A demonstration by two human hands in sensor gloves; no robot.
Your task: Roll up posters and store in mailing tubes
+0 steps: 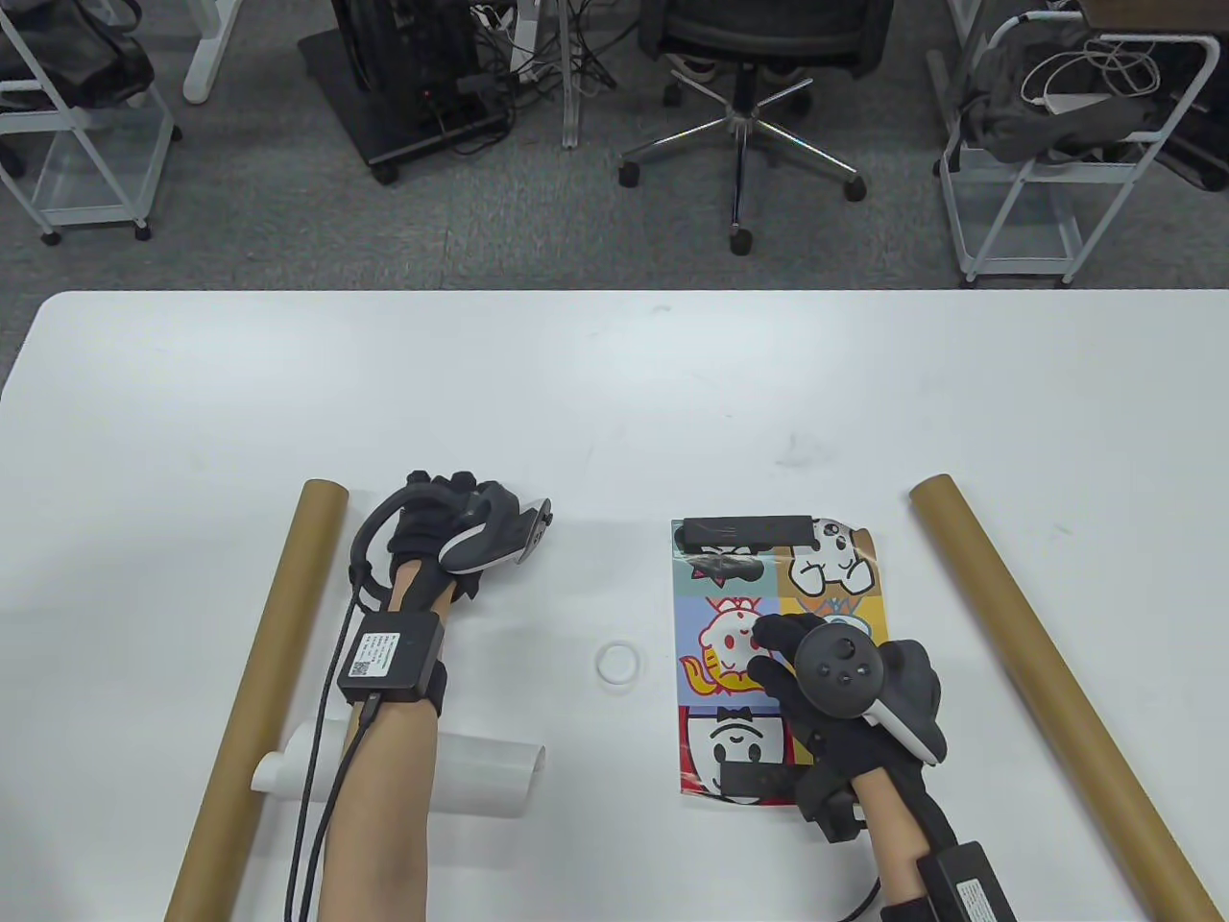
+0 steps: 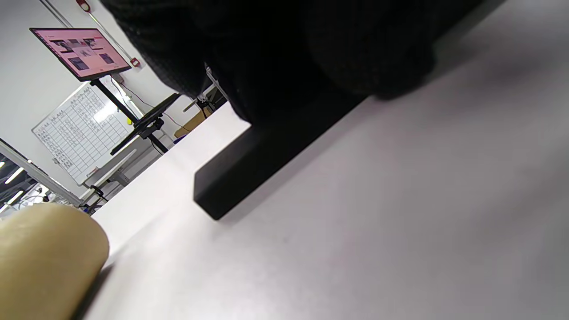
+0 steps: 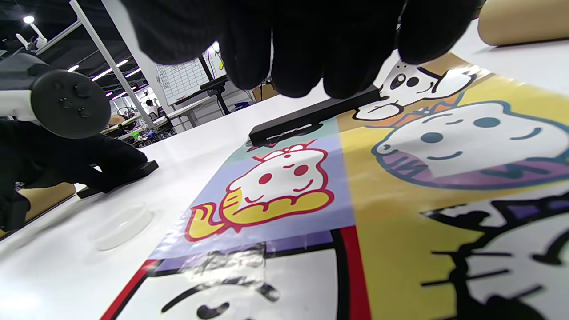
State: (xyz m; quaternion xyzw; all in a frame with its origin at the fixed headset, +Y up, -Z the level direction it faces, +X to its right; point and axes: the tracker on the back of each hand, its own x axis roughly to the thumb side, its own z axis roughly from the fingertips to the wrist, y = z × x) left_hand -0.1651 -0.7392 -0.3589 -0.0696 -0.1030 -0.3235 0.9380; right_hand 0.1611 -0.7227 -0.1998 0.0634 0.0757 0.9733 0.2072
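While left hand (image 1: 451,533) grips a black bar (image 2: 249,166) — right hand (image 1: 845,687) rests on poster (image 1: 734,634).

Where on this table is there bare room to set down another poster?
The far half of the table, beyond both cardboard tubes, is bare. A narrower strip lies between the poster and the right tube. It is crowded nearer in: the left hand on a black bar, a clear ring, and a white roll beside the left tube.
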